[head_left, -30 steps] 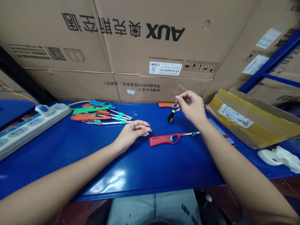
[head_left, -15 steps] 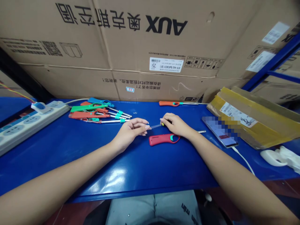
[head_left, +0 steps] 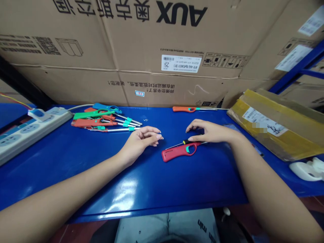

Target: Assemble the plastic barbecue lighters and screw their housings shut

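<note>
My left hand [head_left: 145, 137] is above the blue table, its fingers curled and thumb and fingertips together; anything in the pinch is too small to make out. My right hand [head_left: 206, 131] has its thumb and fingers apart. Under its thumb lies a screwdriver [head_left: 186, 141] with a yellow and black handle, its thin shaft pointing left. Just in front of the screwdriver, a red gas lighter [head_left: 176, 153] with a green trigger lies on the table. The far end of its metal tube is partly hidden by my right hand.
Several orange, green and blue lighters [head_left: 95, 122] are piled at the back left beside a white power strip [head_left: 30, 130]. One orange lighter [head_left: 183, 109] lies at the back. A taped carton [head_left: 275, 123] stands right, by a partly hidden phone [head_left: 257, 148]. A large cardboard box [head_left: 141, 74] walls the back.
My right hand has moved right, away from my left hand, and its fingers have opened. The screwdriver has come down behind the red lighter. My left hand stays put.
</note>
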A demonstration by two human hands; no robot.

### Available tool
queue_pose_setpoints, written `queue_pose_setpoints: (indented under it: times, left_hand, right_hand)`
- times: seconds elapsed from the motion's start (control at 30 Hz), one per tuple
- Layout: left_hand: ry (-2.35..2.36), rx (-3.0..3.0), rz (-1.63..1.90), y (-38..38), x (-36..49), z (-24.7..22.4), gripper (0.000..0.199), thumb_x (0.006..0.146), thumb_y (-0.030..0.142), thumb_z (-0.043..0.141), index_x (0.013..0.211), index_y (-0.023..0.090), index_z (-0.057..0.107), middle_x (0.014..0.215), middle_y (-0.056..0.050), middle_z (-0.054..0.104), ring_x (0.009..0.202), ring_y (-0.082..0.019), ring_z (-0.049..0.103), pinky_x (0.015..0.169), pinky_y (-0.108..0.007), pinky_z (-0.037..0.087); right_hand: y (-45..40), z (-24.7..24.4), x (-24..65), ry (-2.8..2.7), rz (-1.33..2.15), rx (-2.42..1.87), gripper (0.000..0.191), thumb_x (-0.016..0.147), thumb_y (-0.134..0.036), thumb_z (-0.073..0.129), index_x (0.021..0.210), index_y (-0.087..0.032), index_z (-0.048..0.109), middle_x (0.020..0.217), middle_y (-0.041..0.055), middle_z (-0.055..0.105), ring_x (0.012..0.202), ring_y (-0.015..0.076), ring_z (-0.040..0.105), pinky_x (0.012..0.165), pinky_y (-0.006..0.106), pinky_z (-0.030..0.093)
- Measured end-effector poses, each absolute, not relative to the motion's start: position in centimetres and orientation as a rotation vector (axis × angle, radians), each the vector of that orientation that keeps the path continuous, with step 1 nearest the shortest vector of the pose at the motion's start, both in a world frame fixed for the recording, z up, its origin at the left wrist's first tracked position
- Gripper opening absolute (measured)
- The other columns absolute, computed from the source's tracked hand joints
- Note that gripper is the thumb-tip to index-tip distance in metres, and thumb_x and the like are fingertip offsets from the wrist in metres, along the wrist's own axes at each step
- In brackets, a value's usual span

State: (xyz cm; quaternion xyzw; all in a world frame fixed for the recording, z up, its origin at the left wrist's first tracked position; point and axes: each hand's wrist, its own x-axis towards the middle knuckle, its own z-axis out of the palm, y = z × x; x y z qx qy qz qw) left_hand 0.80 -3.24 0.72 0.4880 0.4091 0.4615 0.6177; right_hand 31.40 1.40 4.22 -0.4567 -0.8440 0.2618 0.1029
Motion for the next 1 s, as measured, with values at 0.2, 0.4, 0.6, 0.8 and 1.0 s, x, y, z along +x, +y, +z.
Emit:
queue_pose_setpoints:
  times: [0.2,0.4,0.6,0.8,1.0]
  left_hand:
    - [0.932,1.091,1.08,-3.3,0.8,0.8,0.034,0.066,0.031,0.093,0.091,0.017,0.074,0.081,-0.002,0.078,0.068,-0.011,0.067,0.063,-0.02,0.053]
    - [0.913,0.965,1.117,-3.5,0.8,0.9,0.04,0.062,0.028,0.095,0.093,0.016,0.073,0.082,-0.003,0.079,0.068,-0.01,0.07,0.067,-0.019,0.057]
    - [0.858,0.798,1.101,-3.7,1.1,1.0,0.04,0.061,0.023,0.096,0.093,0.015,0.072,0.085,-0.005,0.08,0.075,-0.012,0.074,0.073,-0.018,0.06]
    - [0.853,0.849,1.078,-3.9,1.3,0.9,0.038,0.064,0.022,0.095,0.093,0.014,0.071,0.083,-0.003,0.08,0.071,-0.01,0.074,0.07,-0.016,0.06]
    - [0.812,0.956,1.049,-4.0,1.3,0.6,0.03,0.071,0.022,0.091,0.093,0.014,0.072,0.084,-0.003,0.08,0.072,-0.009,0.073,0.069,-0.015,0.06]
  right_hand:
    - [1.3,4.6,31.2,-2.574,0.718,-1.276,0.028,0.088,-0.049,0.065,0.092,-0.021,0.068,0.101,0.0068,0.067,0.092,0.0221,0.064,0.086,0.038,0.053]
    - [0.5,5.0,28.4,-1.977,0.971,-1.253,0.032,0.086,-0.052,0.07,0.092,-0.021,0.061,0.076,-0.0002,0.065,0.059,0.0139,0.06,0.056,0.029,0.049]
    - [-0.5,5.3,25.6,-1.379,1.1,-0.988,0.046,0.075,-0.063,0.078,0.092,-0.023,0.062,0.067,-0.0027,0.055,0.052,0.0107,0.05,0.04,0.024,0.042]
    - [-1.8,5.4,23.9,-1.313,1.07,-0.801,0.041,0.085,-0.061,0.069,0.089,-0.022,0.059,0.084,0.0002,0.063,0.054,0.0093,0.059,0.042,0.023,0.053]
    - [-2.2,5.4,23.6,-1.24,1.061,-0.796,0.039,0.085,-0.058,0.072,0.086,-0.02,0.061,0.08,0.0001,0.065,0.05,0.0086,0.059,0.039,0.022,0.052]
